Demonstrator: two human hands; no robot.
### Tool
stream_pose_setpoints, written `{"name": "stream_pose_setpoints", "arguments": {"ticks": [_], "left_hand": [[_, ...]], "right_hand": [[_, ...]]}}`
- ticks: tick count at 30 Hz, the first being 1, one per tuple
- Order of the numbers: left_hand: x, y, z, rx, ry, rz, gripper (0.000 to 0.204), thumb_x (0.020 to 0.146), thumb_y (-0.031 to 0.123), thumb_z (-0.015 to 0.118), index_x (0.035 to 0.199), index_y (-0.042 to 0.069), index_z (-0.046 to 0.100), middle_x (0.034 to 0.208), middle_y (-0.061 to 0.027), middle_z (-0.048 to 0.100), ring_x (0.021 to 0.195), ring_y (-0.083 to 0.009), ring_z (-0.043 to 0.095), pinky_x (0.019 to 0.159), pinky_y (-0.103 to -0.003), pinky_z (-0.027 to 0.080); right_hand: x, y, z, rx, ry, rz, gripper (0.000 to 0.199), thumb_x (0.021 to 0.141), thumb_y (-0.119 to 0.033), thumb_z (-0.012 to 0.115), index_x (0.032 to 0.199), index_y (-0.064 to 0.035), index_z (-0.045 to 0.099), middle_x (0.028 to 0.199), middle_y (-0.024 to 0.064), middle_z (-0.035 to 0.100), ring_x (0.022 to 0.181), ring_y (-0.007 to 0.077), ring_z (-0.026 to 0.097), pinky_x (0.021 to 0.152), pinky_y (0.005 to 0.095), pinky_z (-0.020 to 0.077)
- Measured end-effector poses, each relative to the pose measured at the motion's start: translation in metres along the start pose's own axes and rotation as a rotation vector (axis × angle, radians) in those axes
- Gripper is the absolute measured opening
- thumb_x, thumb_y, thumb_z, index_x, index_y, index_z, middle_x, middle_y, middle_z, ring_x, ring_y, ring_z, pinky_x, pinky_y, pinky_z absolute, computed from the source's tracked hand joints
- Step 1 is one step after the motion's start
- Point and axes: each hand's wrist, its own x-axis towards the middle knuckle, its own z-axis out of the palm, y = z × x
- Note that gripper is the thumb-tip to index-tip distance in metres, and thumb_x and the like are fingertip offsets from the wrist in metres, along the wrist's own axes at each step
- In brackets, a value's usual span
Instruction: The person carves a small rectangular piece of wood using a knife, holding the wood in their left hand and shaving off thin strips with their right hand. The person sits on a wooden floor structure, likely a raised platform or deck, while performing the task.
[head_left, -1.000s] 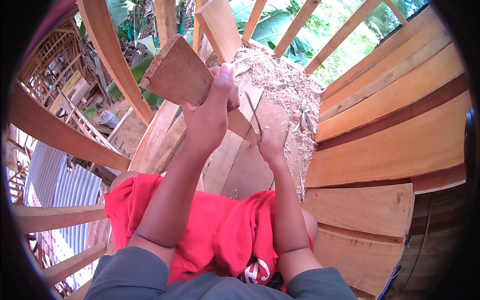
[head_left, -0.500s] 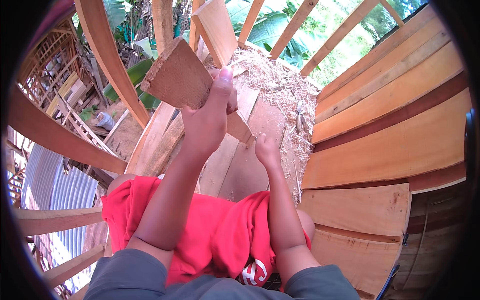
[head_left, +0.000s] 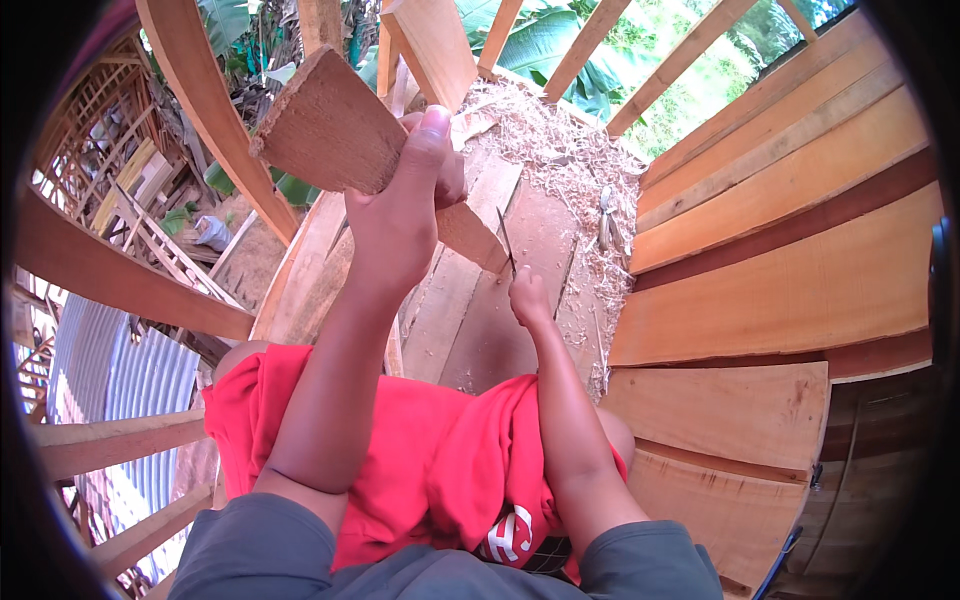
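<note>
- My left hand (head_left: pixel 400 215) has its fingers wrapped tight round a rough wooden board (head_left: pixel 345 135), held above the plank floor (head_left: pixel 480 320).
- My right hand (head_left: pixel 528 297) is fisted on a thin blade (head_left: pixel 506 243) touching the board's lower end.

Wood block (head_left: pixel 345 130) in left hand (head_left: pixel 400 215): rough-sawn face, matt, fibrous brown, edge paler. Right hand (head_left: pixel 528 295) on thin blade (head_left: pixel 507 245), looks like dark metal, dull; too small to tell more. Floor boards (head_left: pixel 480 310): bare wood, matt, dusty. Shavings (head_left: pixel 560 165): pale, curly, loose wood waste. Hull planks (head_left: pixel 800 290): planed wood, smooth, warm orange, slight sheen. Shorts (head_left: pixel 440 470): red cloth, soft, matt. Corrugated sheet (head_left: pixel 110 360): metal, grey, ribbed.
</note>
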Motion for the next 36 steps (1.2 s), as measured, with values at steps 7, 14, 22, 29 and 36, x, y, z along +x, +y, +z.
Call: {"name": "stream_pose_setpoints", "arguments": {"ticks": [7,14,22,29,36], "left_hand": [[0.007,0.001,-0.010,-0.011,-0.062,0.014,0.038,0.097,0.020,0.051,0.064,0.015,0.031,0.056,0.0047,0.022,0.050,-0.0080,0.021,0.050,-0.027,0.022],[0.005,0.005,-0.016,0.030,-0.091,0.011,0.039,0.097,0.020,0.050,0.064,0.015,0.030,0.055,0.0049,0.021,0.049,-0.0083,0.021,0.050,-0.027,0.022],[0.006,0.000,-0.019,-0.102,-0.121,0.060,0.034,0.095,0.012,0.055,0.066,0.011,0.039,0.054,0.0046,0.031,0.046,-0.0060,0.027,0.046,-0.027,0.024],[0.013,0.001,-0.029,-0.067,-0.054,0.069,0.034,0.096,0.016,0.053,0.065,0.011,0.038,0.054,0.0043,0.028,0.047,-0.0070,0.026,0.047,-0.027,0.026],[0.023,0.001,-0.031,-0.052,0.117,0.094,0.036,0.095,0.018,0.055,0.065,0.014,0.035,0.055,0.0046,0.026,0.048,-0.0084,0.029,0.050,-0.027,0.030]], "right_hand": [[-0.013,-0.012,0.000,-0.035,0.128,-0.163,0.064,0.099,-0.040,0.026,0.082,0.0076,0.066,0.090,0.0360,0.063,0.097,0.0498,0.060,0.087,0.0517,0.0437],[-0.034,-0.055,-0.030,-0.002,-0.220,-0.136,0.067,0.099,-0.045,0.026,0.088,0.0067,0.068,0.093,0.0339,0.063,0.097,0.0473,0.061,0.085,0.0526,0.0449],[-0.027,-0.049,-0.030,0.012,-0.185,-0.255,0.070,0.099,-0.050,0.027,0.084,0.0040,0.069,0.084,0.0302,0.064,0.090,0.0434,0.064,0.080,0.0500,0.0474],[-0.050,-0.069,-0.025,-0.097,-0.067,-0.268,0.068,0.100,-0.053,0.031,0.076,0.0034,0.061,0.076,0.0259,0.062,0.077,0.0419,0.061,0.073,0.0499,0.0452],[-0.056,-0.069,-0.032,-0.005,-0.071,-0.396,0.051,0.100,-0.041,0.036,0.095,-0.0013,0.067,0.090,0.0269,0.066,0.088,0.0446,0.062,0.078,0.0496,0.0468]]}}
